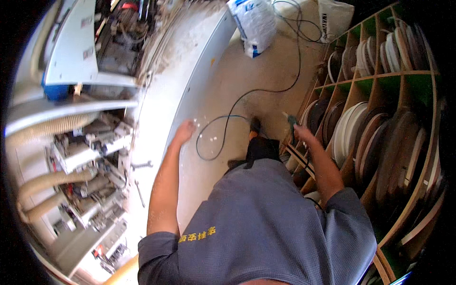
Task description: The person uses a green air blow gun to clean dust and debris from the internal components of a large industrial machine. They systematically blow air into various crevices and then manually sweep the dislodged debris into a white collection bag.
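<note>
Beside the shelf (403,156) of rolls, my right hand (300,133) closes around a green tool (290,121) trailing a black cable (228,118), while my left hand (186,129) rests open-fingered on the white machine edge (190,90).

I've got a white sack (252,21) at top centre, two wrenches (140,178) lower left, and pale ribbed hoses (50,127) far left.
</note>
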The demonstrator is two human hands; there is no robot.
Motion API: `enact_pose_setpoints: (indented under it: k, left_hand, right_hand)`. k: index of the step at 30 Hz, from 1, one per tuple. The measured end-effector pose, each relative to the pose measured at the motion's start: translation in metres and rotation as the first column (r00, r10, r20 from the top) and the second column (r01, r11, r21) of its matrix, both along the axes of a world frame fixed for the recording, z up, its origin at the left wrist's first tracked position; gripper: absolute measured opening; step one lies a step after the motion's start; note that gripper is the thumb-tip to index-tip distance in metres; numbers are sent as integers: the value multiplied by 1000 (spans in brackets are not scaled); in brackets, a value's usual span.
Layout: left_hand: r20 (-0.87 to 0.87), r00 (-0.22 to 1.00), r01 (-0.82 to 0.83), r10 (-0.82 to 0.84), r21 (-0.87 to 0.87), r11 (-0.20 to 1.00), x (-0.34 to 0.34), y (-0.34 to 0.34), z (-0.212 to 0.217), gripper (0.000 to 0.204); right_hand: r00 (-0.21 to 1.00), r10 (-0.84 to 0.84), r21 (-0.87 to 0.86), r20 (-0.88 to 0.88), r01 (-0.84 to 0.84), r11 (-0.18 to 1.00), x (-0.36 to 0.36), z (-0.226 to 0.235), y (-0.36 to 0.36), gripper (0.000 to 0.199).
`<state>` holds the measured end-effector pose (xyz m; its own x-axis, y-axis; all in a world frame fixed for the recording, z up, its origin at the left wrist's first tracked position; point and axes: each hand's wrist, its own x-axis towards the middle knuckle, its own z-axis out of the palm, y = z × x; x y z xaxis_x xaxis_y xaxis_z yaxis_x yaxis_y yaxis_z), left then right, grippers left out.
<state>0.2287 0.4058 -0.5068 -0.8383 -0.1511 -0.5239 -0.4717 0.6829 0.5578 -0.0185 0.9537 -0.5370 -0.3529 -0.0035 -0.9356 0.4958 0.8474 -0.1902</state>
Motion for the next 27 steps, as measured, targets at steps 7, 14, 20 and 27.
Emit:
enact_pose_setpoints:
  k: [7, 14, 20, 27]
  left_hand:
    - [571, 375, -920, 730, 134, 368, 470, 163, -16, 35]
    - [609, -158, -983, 778, -21, -183, 596, 286, 24, 35]
    - [518, -150, -963, 842, 117, -243, 560, 314, 30, 46]
    - [102, -34, -975, 994, 217, -56, 506, 277, 9, 52]
  right_hand:
    - [950, -288, 244, 118, 253, 936, 157, -32, 9, 65]
    - [924, 381, 6, -31, -381, 924, 173, -12, -127, 62]
    - [403, 850, -113, -339, -915, 388, 208, -50, -210, 57]
    - [720, 690, -368, -73, -663, 652, 262, 84, -283, 54]
